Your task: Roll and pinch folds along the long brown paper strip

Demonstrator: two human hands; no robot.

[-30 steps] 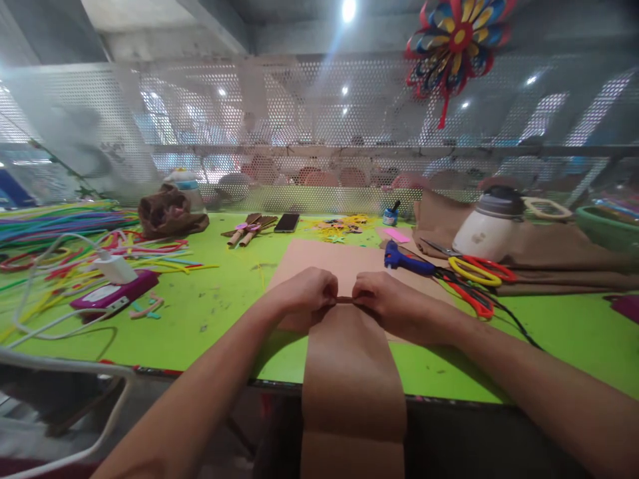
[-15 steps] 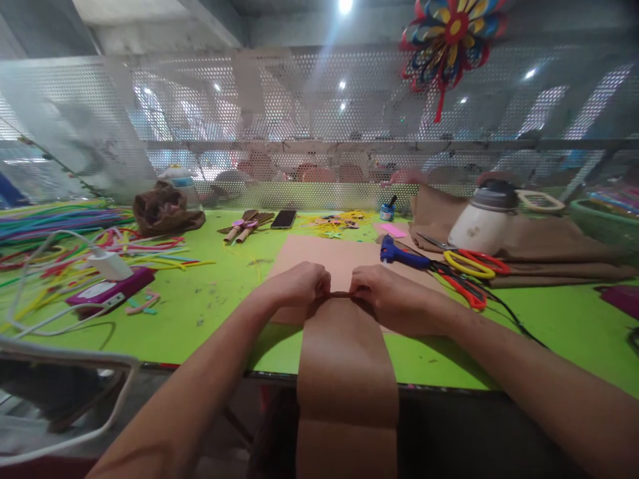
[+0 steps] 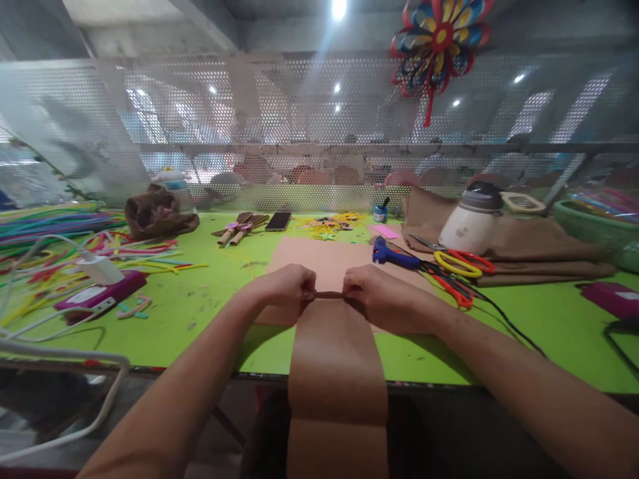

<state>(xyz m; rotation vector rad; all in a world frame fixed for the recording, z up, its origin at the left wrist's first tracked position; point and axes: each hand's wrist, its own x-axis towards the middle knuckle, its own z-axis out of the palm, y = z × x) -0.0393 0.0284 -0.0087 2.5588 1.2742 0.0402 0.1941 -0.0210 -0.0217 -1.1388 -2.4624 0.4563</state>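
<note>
A long strip of brown paper (image 3: pixel 337 359) runs from the tabletop over the front edge and hangs down toward my lap. Its far end is turned into a narrow dark fold. My left hand (image 3: pixel 292 286) pinches the left end of that fold, and my right hand (image 3: pixel 369 289) pinches the right end; a short stretch of the fold shows between them. Beneath both hands lies a flat sheet of light brown paper (image 3: pixel 319 256). A blue glue gun (image 3: pixel 397 255) rests just beyond my right hand, beside scissors with yellow and red handles (image 3: pixel 462 263).
On the green table (image 3: pixel 200 299) are a phone (image 3: pixel 278 221), rolled brown paper pieces (image 3: pixel 239 231), a purple power strip (image 3: pixel 102 293), colourful pipe cleaners (image 3: pixel 64 223), a white bottle (image 3: pixel 469 223), folded brown paper (image 3: pixel 549 249) and a green basket (image 3: pixel 599 233). A perforated metal screen (image 3: pixel 299 113) stands behind.
More of the dark fold shows between my fingers, which sit slightly farther apart. The whole view has shifted a little, so the table things appear farther left.
</note>
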